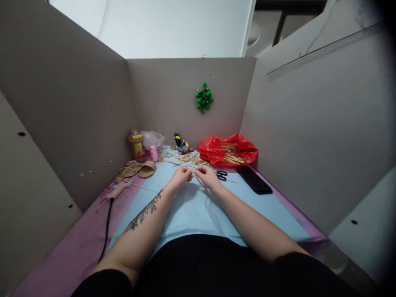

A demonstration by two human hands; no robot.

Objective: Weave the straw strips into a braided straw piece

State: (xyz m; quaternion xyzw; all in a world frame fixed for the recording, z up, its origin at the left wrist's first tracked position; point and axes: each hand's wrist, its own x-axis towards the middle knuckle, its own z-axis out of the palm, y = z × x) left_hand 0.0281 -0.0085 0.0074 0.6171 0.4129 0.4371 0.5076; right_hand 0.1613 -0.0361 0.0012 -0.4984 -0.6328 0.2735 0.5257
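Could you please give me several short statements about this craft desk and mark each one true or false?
1. Both hands, the left hand and the right hand, pinch thin straw strands. True.
2. The scissors lie left of the left hand. False: they lie just right of the right hand.
3. The red bag holds straw. True.
4. The black phone stands upright against the wall. False: it lies flat on the mat.
5. A green ornament hangs on the back wall. True.

Both hands, the left hand [181, 175] and right hand [208, 176], pinch straw strands [198, 178] over the blue mat [192, 210].
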